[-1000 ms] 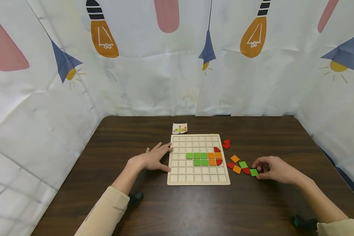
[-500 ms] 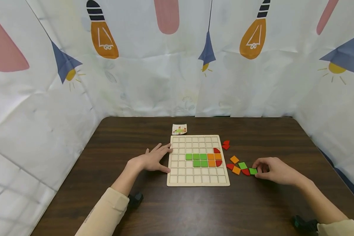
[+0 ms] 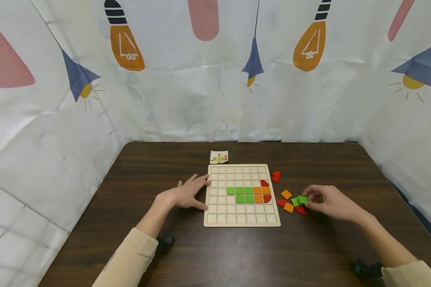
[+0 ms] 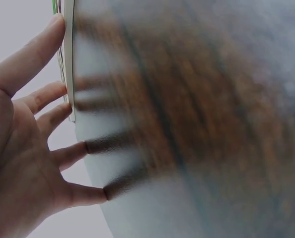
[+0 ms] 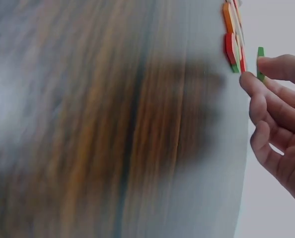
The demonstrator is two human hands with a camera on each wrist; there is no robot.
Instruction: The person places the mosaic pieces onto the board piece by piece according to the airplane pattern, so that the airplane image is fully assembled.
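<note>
Left hand (image 3: 183, 195): fingers and thumb spread, grip apart, against the left edge of the grid board (image 3: 220, 217).
Right hand (image 3: 331, 202): thumb and finger pinching, grip clamped on a green tile (image 3: 302, 199).
That green tile: held above the worktop (image 3: 158, 159), right of the grid board, near loose tiles (image 3: 289, 207).

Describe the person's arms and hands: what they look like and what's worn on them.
The left sleeve and right sleeve are pale cream. The left one carries small dark print, too tiny to read. A black, boxy device shows beside the left wrist, a similar dark unit beside the right. Both the left grip and right grip are bare, with no gloves.
</note>
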